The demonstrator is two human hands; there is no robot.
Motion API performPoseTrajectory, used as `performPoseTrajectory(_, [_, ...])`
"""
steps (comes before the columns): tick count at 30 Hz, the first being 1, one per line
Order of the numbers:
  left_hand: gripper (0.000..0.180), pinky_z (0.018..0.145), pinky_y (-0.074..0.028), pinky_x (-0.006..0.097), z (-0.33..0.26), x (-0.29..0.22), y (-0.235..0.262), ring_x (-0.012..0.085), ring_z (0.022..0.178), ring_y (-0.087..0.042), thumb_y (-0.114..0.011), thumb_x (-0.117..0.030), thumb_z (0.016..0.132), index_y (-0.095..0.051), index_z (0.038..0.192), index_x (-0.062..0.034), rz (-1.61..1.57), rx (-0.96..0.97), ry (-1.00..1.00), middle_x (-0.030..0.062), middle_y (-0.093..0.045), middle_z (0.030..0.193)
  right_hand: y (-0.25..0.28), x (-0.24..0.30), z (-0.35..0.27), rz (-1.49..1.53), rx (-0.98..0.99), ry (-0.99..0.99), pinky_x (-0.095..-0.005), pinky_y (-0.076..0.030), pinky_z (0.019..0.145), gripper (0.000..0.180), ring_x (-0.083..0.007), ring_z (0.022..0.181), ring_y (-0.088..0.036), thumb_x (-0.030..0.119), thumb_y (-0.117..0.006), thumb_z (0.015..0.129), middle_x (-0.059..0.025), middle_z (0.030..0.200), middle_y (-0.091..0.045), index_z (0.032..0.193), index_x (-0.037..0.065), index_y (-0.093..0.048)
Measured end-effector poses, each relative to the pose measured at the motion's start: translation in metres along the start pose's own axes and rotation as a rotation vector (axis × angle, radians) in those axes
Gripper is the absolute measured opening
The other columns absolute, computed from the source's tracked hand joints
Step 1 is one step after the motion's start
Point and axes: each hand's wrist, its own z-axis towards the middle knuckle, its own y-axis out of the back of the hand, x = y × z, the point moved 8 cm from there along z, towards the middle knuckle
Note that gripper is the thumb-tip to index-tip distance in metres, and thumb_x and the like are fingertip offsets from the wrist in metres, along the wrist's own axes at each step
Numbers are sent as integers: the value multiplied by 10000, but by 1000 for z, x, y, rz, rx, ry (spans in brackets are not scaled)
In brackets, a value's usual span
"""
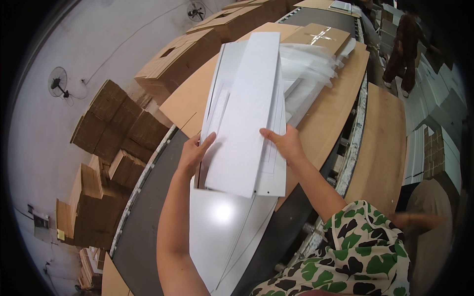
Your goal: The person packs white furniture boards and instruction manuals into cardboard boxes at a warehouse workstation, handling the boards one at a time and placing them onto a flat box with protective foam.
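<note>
A stack of white panels stands in front of me, with a long narrow white panel point(247, 108) lying slightly skewed on top of a wider white panel point(275, 172). My left hand point(191, 152) grips the stack's left edge, thumb on the upper side. At the right edge, my right hand point(289, 143) clasps the stack, its thumb touching the narrow panel; the fingers underneath are hidden. Beneath the near end lies another white panel point(210, 241). Crumpled translucent wrapping point(311, 64) spreads to the right of the stack, over a flat brown cardboard sheet point(340, 93).
Dark conveyor belt point(153, 212) runs under the work, edged by a metal rail point(353, 153). Brown cartons point(182, 54) and folded cardboard point(113, 118) line the left wall. One person point(406, 49) stands far right; another person's arm point(419, 220) shows at lower right.
</note>
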Motion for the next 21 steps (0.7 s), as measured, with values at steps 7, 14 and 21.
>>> performPoseTrajectory(7, [575, 727, -449, 266, 94, 56, 0, 139, 778, -537, -588, -499, 806, -573, 1038, 27, -331, -147, 117, 93, -579, 924, 8, -14, 116, 81, -241, 43, -300, -512, 611, 496, -209, 711, -615, 233, -771, 669, -169, 873, -615, 939, -105, -529])
performPoseTrajectory(14, [725, 677, -505, 299, 104, 92, -23, 231, 777, -598, -584, -490, 808, -390, 1248, 53, -460, -110, 165, 197, -517, 1084, -6, -51, 220, 148, -414, 40, -308, -507, 627, 557, -220, 731, -596, 224, -806, 637, -192, 885, -584, 920, -151, -506])
performPoseTrajectory(21, [648, 675, -498, 292, 74, 126, -26, 196, 774, -596, -566, -468, 829, -417, 1208, 37, -496, -85, 224, 164, -542, 1040, -19, -76, 251, 22, -637, 25, -340, -480, 705, 635, -270, 810, -577, 285, -830, 587, -232, 907, -579, 900, -168, -515])
